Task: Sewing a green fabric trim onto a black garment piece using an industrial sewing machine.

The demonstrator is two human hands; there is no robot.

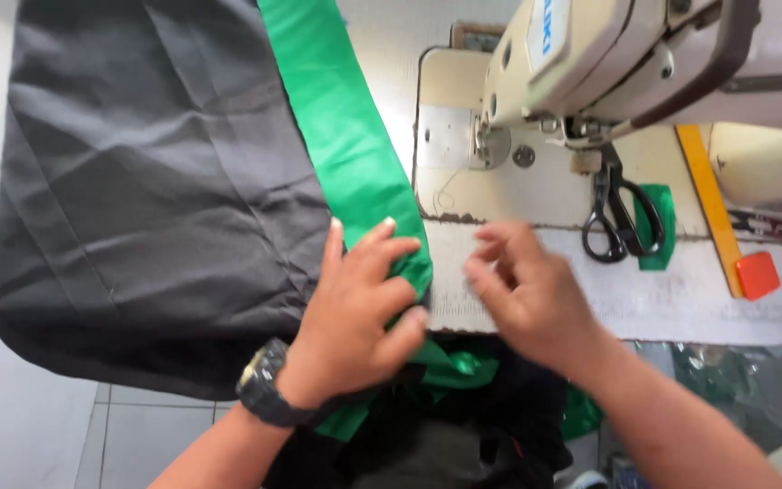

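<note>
The left hand (355,308) presses flat on the green fabric strip (355,145) beside the dark grey cloth (156,190), holding it down at six o'clock from the sewing machine (590,63) — the right hand (527,290) hovers half-open, empty — nothing lies under the needle yet.

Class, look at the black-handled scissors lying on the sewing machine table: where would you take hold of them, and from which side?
Grip the scissors by the two black handle loops, coming from the table's near edge. The loops point toward the person and lie open, while the blades run up under the sewing machine head.
</note>
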